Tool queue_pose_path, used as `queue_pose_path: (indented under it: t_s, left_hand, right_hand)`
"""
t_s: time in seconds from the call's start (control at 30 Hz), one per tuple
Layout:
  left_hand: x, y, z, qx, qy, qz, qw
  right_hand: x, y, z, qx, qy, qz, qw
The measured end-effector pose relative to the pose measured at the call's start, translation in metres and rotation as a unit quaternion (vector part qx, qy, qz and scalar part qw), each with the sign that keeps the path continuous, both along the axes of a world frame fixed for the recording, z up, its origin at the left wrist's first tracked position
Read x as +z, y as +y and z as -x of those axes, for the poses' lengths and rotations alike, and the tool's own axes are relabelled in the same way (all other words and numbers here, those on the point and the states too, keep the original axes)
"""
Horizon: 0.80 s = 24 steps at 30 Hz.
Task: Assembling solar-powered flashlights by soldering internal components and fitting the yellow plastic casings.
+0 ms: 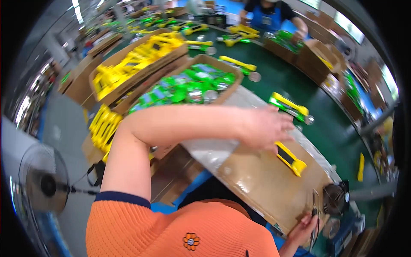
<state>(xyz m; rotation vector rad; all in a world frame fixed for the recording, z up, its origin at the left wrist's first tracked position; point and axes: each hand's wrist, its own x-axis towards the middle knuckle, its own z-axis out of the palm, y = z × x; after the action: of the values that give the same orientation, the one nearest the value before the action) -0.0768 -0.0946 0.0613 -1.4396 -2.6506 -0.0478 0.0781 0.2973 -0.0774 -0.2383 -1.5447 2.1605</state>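
A worker's left hand (263, 127) rests open-fingered on a yellow-and-black plastic tool body (290, 158) (lying on cardboard), while the right hand (305, 229) grips a thin metal tool (316, 222).

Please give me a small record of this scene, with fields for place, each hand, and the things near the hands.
place: green table among cardboard boxes
left hand: reaches across, fingers on a yellow and black part
right hand: at the lower edge of the brown board, grip unclear
near: box of green parts, box of yellow parts
other person: at the table's far side
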Motion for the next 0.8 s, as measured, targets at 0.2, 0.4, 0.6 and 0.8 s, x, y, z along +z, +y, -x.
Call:
queue_pose_path:
  t_s: [0.2, 0.4, 0.6, 0.8]
  left_hand:
    - [0.104, -0.176, -0.063, 0.408, -0.037, 0.16, 0.898]
    - [0.037, -0.285, -0.117, 0.43, -0.196, 0.094, 0.876]
    - [0.024, -0.287, -0.129, 0.374, -0.1, 0.005, 0.922]
    - [0.034, -0.279, -0.153, 0.381, 0.011, -0.123, 0.916]
  right_hand:
    - [0.022, -0.012, -0.004, 0.05, -0.067, 0.041, 0.996]
    - [0.017, -0.005, -0.01, 0.017, -0.042, 0.012, 0.999]
    - [-0.005, -0.012, -0.002, -0.035, -0.04, 0.035, 0.998]
    - [0.01, -0.015, 0.007, 0.014, 0.025, 0.041, 0.999]
